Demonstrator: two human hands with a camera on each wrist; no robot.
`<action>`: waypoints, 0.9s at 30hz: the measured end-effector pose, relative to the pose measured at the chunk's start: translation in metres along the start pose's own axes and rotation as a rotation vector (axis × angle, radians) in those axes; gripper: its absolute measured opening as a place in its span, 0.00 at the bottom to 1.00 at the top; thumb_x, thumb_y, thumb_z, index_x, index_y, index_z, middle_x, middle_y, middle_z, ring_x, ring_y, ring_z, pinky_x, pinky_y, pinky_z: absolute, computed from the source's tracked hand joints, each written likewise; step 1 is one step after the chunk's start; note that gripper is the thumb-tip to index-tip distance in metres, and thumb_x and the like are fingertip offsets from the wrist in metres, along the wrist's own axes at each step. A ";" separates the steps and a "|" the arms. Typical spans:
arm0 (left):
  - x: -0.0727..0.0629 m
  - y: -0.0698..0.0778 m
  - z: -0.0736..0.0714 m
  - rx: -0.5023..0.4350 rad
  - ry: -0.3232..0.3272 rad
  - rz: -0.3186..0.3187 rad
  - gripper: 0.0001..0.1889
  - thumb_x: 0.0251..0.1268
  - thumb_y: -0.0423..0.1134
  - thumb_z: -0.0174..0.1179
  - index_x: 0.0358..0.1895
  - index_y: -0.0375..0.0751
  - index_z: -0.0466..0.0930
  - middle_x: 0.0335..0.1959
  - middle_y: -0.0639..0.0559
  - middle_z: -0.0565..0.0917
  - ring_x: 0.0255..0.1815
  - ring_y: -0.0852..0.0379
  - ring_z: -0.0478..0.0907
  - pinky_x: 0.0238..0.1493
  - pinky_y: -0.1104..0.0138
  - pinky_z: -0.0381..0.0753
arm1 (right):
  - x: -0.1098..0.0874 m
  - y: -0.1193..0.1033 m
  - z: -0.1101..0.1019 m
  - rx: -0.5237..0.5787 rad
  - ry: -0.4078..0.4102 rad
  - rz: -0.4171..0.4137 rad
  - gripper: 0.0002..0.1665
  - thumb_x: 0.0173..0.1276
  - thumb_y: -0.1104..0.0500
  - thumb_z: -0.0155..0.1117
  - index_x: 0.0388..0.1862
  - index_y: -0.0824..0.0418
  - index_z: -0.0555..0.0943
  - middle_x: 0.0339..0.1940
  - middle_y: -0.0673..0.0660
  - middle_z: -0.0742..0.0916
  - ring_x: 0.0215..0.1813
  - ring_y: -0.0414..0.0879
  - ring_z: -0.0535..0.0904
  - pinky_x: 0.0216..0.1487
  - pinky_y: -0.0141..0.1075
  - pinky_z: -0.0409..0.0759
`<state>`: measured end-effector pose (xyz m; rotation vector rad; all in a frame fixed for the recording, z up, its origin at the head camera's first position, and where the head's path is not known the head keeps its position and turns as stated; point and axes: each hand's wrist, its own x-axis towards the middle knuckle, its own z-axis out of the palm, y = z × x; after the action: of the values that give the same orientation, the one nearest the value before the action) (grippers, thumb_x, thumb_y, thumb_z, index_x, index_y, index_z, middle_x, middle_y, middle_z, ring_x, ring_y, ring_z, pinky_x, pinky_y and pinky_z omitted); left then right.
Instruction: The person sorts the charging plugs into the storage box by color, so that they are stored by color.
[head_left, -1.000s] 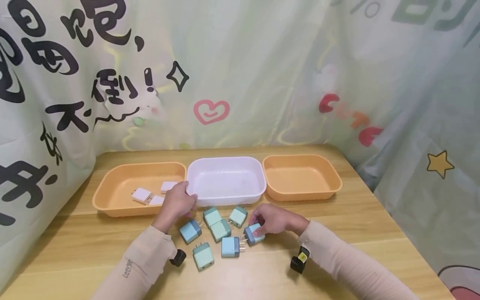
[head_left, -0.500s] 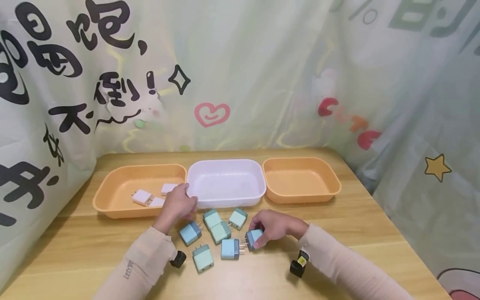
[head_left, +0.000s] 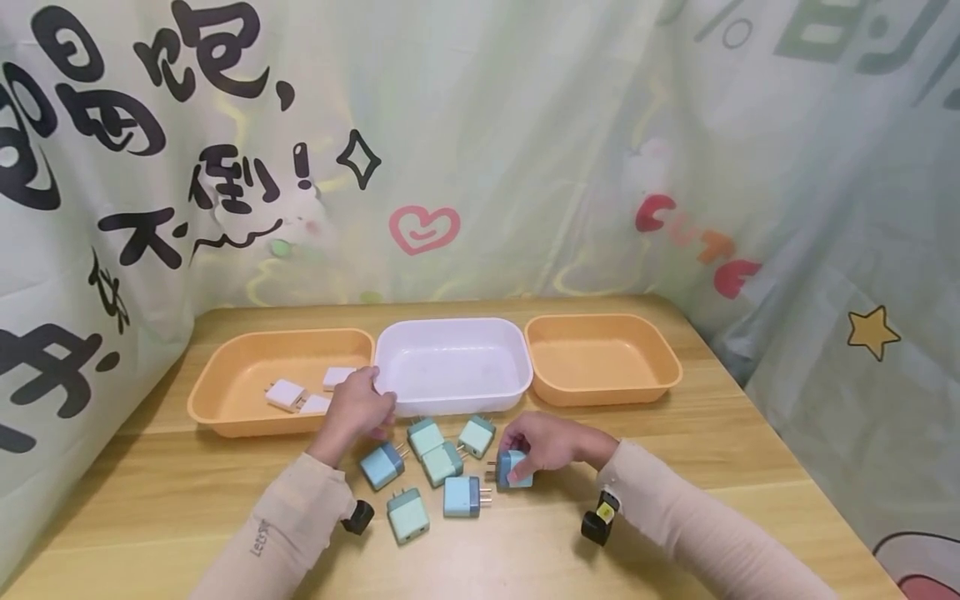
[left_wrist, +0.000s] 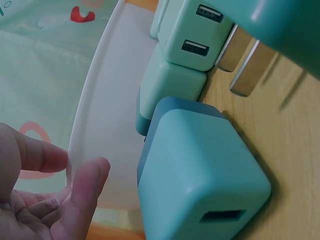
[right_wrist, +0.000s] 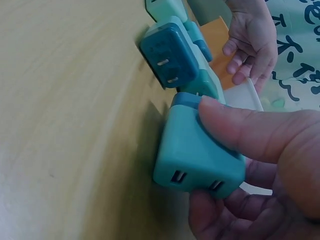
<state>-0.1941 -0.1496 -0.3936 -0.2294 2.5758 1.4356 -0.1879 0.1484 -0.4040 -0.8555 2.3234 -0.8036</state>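
Observation:
In the head view my right hand (head_left: 547,442) grips a blue USB charger (head_left: 517,469) with a darker prong end, its prongs facing left. The right wrist view has my thumb (right_wrist: 240,125) on top of this charger (right_wrist: 200,145) and fingers beneath, two USB ports facing the camera. My left hand (head_left: 358,407) sits at the left rim of the white bin (head_left: 457,407), fingers loosely bent, with index fingertip right at the rim in the left wrist view. Between the hands lie several chargers, including a blue one (head_left: 462,497) and a mint green one (head_left: 408,517).
An orange bin (head_left: 247,423) on the left holds white chargers (head_left: 286,394). Another orange bin (head_left: 604,392) stands right of the white one. All three line up across the wooden table (head_left: 675,483), with a printed curtain (head_left: 510,167) behind.
My right hand has turned the blue charger slightly so its prongs point straight left, and shifted it a little to the right. The left hand has stayed at the white bin's rim.

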 end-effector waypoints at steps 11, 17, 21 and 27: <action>-0.002 0.003 -0.002 0.016 0.005 -0.018 0.35 0.68 0.35 0.55 0.75 0.32 0.52 0.38 0.38 0.77 0.29 0.48 0.80 0.24 0.65 0.84 | 0.004 -0.006 -0.021 0.092 0.037 -0.038 0.12 0.56 0.64 0.74 0.38 0.63 0.81 0.27 0.50 0.79 0.32 0.42 0.72 0.32 0.31 0.73; 0.000 0.006 -0.002 0.017 0.000 -0.018 0.35 0.68 0.35 0.55 0.75 0.32 0.52 0.41 0.37 0.77 0.31 0.49 0.80 0.23 0.65 0.84 | 0.004 -0.015 -0.033 0.135 0.041 0.018 0.13 0.57 0.62 0.74 0.39 0.63 0.80 0.31 0.52 0.81 0.36 0.46 0.76 0.33 0.36 0.80; 0.000 0.005 -0.001 0.003 0.000 -0.012 0.35 0.67 0.34 0.56 0.75 0.31 0.52 0.44 0.35 0.76 0.31 0.48 0.81 0.22 0.64 0.84 | 0.007 -0.019 -0.038 0.191 0.036 0.036 0.13 0.58 0.64 0.73 0.39 0.64 0.79 0.31 0.55 0.81 0.34 0.47 0.77 0.34 0.48 0.84; 0.000 0.002 -0.002 0.011 0.001 -0.027 0.35 0.67 0.34 0.56 0.75 0.31 0.52 0.47 0.34 0.76 0.31 0.49 0.81 0.22 0.64 0.84 | 0.014 -0.026 -0.045 0.211 0.041 0.070 0.15 0.58 0.64 0.73 0.43 0.63 0.79 0.34 0.58 0.80 0.34 0.48 0.77 0.36 0.53 0.84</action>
<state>-0.1947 -0.1498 -0.3911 -0.2632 2.5706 1.4122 -0.2167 0.1378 -0.3593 -0.6689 2.2400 -1.0232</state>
